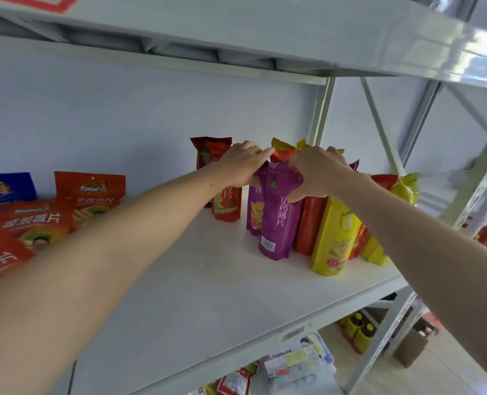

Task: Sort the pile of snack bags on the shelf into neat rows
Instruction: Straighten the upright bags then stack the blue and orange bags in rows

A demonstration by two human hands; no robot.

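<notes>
While the purple snack bag [277,212] stood upright mid-shelf [208,280], the left hand [242,163] and right hand [316,172] pinched its crumpled top, hiding it. Red bags [226,206] and yellow bags [336,238] flanked it; the arm cut off the left pile [37,223].

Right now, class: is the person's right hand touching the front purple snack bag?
Touching. The head view shows the right hand with its fingers curled over the crumpled top of the front purple bag, pinching it.
</notes>
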